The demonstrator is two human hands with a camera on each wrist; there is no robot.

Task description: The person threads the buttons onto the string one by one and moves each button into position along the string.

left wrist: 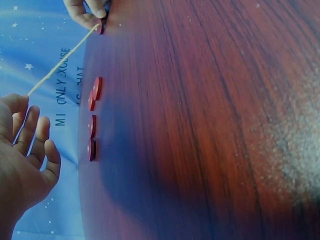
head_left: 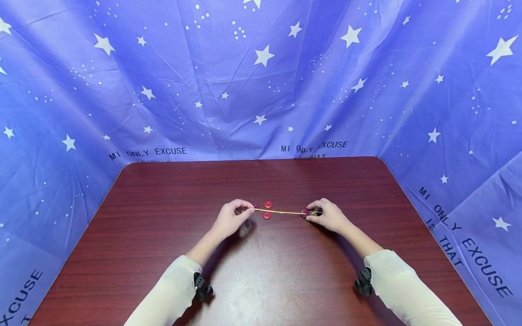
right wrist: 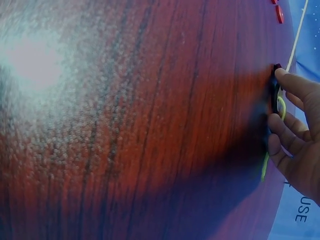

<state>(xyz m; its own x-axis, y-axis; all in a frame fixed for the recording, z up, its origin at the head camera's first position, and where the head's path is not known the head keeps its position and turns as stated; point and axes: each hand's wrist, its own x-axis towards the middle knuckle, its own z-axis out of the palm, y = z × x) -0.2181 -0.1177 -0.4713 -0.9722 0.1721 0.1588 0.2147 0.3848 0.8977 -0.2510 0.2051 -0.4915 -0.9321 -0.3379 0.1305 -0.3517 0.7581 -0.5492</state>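
A thin yellow string (head_left: 281, 212) stretches nearly straight between the two hands. My left hand (head_left: 232, 218) pinches one end of it between thumb and forefinger, the other fingers loosely bent in the left wrist view. With thumb and fingertips, my right hand (head_left: 329, 215) grips a dark red round button (right wrist: 275, 90) low over the table. The string meets that button, and a yellow loop (right wrist: 282, 107) and tail (right wrist: 265, 167) show on its other side. Between the hands lie two bright red buttons (head_left: 267, 215), with a darker button (head_left: 256, 206) beside the left fingertips.
The reddish-brown wood-grain table (head_left: 261, 271) reflects a bright glare near its front. A blue curtain (head_left: 228, 59) with white stars surrounds its back and sides. Several buttons (left wrist: 92, 126) form a row on the table in the left wrist view.
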